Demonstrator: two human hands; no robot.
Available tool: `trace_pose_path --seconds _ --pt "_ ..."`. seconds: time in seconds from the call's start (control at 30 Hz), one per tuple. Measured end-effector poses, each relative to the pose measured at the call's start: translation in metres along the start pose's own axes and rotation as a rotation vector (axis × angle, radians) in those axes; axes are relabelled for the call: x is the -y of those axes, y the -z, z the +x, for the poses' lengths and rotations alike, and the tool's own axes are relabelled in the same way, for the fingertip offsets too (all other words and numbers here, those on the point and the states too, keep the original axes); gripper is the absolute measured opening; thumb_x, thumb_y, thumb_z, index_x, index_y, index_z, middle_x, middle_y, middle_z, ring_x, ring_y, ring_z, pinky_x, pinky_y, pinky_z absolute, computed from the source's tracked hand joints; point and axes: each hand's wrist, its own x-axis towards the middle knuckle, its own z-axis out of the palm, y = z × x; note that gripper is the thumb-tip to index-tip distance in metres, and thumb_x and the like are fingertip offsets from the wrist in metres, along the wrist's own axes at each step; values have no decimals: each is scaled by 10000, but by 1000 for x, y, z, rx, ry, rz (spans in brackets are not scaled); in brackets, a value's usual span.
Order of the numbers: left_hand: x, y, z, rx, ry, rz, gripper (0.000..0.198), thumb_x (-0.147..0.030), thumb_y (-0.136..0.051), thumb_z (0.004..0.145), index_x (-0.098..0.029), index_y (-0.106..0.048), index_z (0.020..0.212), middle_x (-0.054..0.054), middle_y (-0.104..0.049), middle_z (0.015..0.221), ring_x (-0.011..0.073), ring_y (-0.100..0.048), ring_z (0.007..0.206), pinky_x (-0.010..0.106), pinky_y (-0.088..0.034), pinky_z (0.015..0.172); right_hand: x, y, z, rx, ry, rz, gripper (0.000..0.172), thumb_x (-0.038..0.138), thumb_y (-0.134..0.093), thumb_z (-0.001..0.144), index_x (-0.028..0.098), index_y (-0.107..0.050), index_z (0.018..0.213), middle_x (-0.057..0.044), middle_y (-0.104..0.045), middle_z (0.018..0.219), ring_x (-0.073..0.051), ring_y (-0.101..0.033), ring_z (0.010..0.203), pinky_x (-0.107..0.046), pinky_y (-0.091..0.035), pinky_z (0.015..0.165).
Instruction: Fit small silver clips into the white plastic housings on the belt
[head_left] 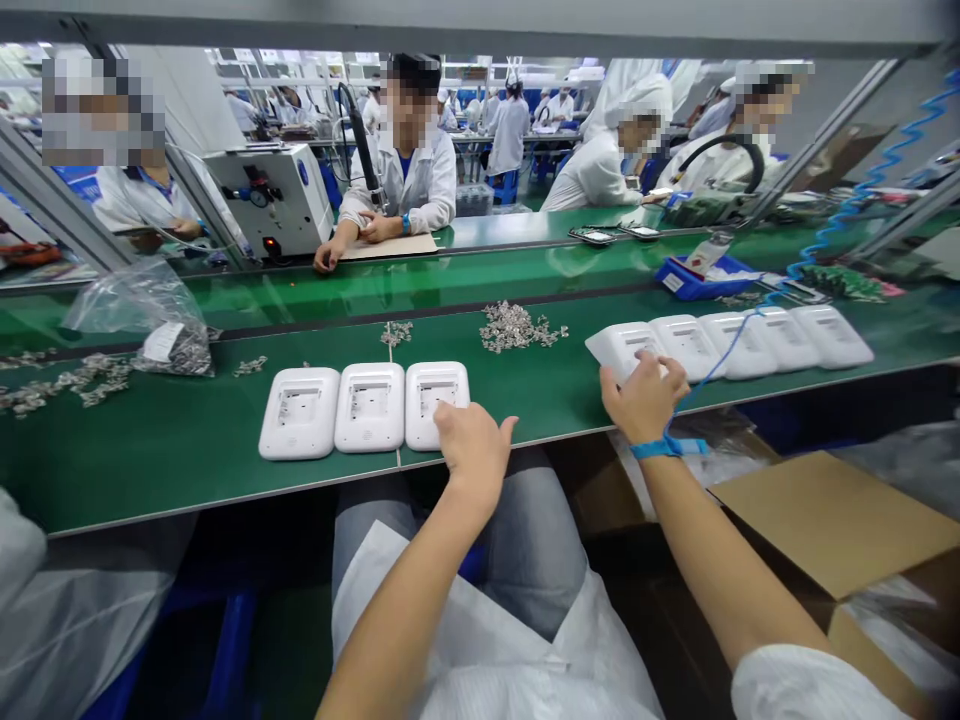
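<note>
Three white plastic housings (370,408) lie side by side on the green bench, each with a recessed rectangular opening. My left hand (474,445) rests against the right one (429,385) of these, its thumb stretched away and its fingers over the lower right edge. Farther right, my right hand (646,395) grips a tilted white housing (619,345), the leftmost in a row of several; part of it is hidden behind the fingers. A blue wrist strap (667,447) with a coiled cord circles my right wrist.
Small metal parts (517,327) lie heaped behind the housings, with more by a clear plastic bag (176,335) at left. A blue tray (705,277) stands at back right. Below the bench edge is an open cardboard box (840,520). Co-workers sit across the bench.
</note>
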Motion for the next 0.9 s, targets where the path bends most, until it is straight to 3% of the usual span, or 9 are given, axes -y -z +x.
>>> trace_pose_path --seconds 0.1,0.27,0.37,0.47,0.53,0.6,0.73,0.83,0.9 --pt "27 7 -5 -16 53 64 686 -656 -433 969 -27 -707 985 279 -681 959 421 -584 1002 517 -365 902 1 -7 3 115 82 -65 645 534 -447 968 23 -494 1360 -301 -557 1283 -436 -387 1330 -631 -315 1036" --pt "86 7 1 -88 103 124 657 -627 -373 985 -49 -684 1014 247 -676 970 400 -594 933 550 -358 890 6 -11 17 152 -23 -128 662 543 -418 988 21 -456 1392 -288 -589 1205 -433 -517 1153 -615 -352 964" --pt "123 7 7 -125 148 112 494 -455 -350 1001 -69 -659 1003 212 -673 929 385 -602 927 559 -360 880 12 -4 22 197 -52 -132 636 541 -397 999 34 -482 1374 -274 -606 1156 -431 -553 1075 -620 -375 926" --pt "145 9 10 -217 164 62 343 -266 -325 960 -105 -628 947 195 -665 912 372 -601 969 551 -360 888 26 8 17 224 48 -64 657 557 -381 1005 23 -485 1374 -282 -579 1200 -429 -564 1065 -587 -419 907" --pt "146 10 11 -302 120 -86 300 -233 -324 943 -139 -608 916 181 -675 951 355 -601 1015 547 -361 922 45 15 9 258 166 76 654 563 -398 1004 38 -473 1387 -271 -547 1264 -408 -564 1101 -534 -460 910" --pt "137 10 14 -317 51 -382 288 -245 -330 955 -173 -606 917 139 -697 992 303 -621 1028 514 -385 968 70 21 0 323 248 248 588 540 -425 1005 75 -494 1357 -241 -539 1272 -362 -588 1080 -474 -503 883" --pt "108 2 27 -179 28 -1027 352 -367 -358 1016 -204 -669 982 77 -734 1057 212 -661 1039 379 -480 978 132 33 -9 531 406 529 390 413 -561 962 130 -567 1230 -183 -563 1209 -272 -638 917 -416 -554 802" --pt "85 -5 37 -127 63 -1313 381 -439 -436 1011 -190 -687 1152 92 -704 1255 209 -644 1151 354 -490 1026 169 48 -5 588 517 779 272 307 -608 931 156 -600 1156 -158 -591 1187 -244 -649 920 -424 -561 866" --pt "72 -9 41 -91 55 -1447 426 -459 -456 1011 -200 -647 1290 94 -619 1422 221 -603 1257 358 -481 1061 185 60 1 603 501 993 212 288 -606 936 189 -623 1123 -125 -627 1170 -228 -660 929 -406 -571 857"
